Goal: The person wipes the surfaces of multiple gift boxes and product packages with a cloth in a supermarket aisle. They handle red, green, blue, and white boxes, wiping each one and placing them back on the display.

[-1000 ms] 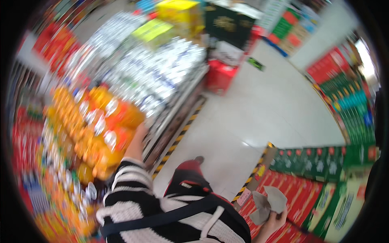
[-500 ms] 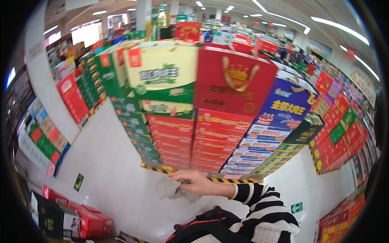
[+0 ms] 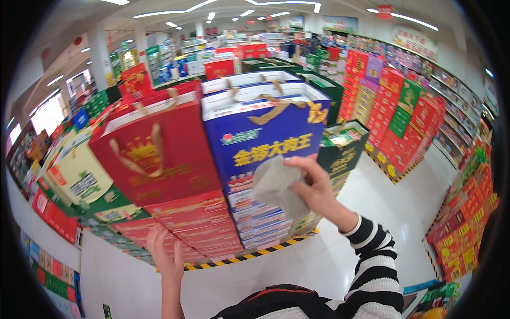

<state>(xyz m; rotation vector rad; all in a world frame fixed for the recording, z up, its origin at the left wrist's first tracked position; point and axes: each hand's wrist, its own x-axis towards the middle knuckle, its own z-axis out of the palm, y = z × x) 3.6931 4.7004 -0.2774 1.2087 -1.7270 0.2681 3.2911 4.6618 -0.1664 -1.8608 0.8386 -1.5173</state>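
Note:
A grey cloth (image 3: pixel 276 186) hangs from my right hand (image 3: pixel 314 190), pinched between thumb and fingers. It is in front of a blue gift bag (image 3: pixel 228 159) with tan ribbon handles; whether the cloth touches the bag I cannot tell. My left hand (image 3: pixel 166 251) is lower and to the left, its fingers stretched out and holding nothing. It is close to the stacked red boxes (image 3: pixel 199 218), and contact is unclear. Above those boxes stands a large dark red gift bag (image 3: pixel 180 175) with a gold crown and ribbon handles.
Left of the red bag is a cream and green gift bag (image 3: pixel 79 165). A dark green bag (image 3: pixel 345 146) stands at the right corner. Yellow and black striped edging (image 3: pixel 249 257) runs along the display's base. Another red box stack (image 3: pixel 396 138) is across the aisle.
The view has swung right and closer to the bags. My right hand has risen with the cloth from low over the floor to the blue bag. My left hand has come into view.

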